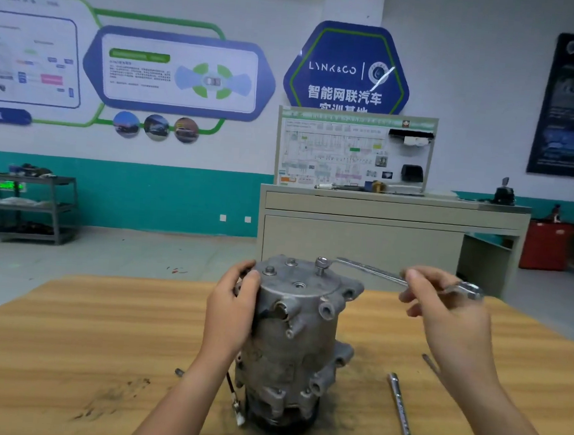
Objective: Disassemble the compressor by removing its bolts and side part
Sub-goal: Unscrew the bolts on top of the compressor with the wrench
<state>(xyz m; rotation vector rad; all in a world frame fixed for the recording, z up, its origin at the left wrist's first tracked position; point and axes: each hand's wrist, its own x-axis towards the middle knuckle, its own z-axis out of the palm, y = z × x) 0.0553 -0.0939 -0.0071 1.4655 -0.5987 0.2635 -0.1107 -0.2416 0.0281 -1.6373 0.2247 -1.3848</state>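
Right hand (443,308) fingers (414,279) pinch wrench (370,270); left hand (234,302) grips compressor (296,338).

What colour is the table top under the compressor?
Light brown wood grain with dark smudges, on the table under the compressor; the head view shows it.

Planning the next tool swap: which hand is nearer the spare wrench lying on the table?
Right. The right hand, holding the other wrench, is just beyond the spare wrench; the left hand grips the compressor, farther left.

Soft, even light is filling the room (faint shadows on the counter (64,320)); edges are bowing, and wall posters (180,71) are looking blurred.
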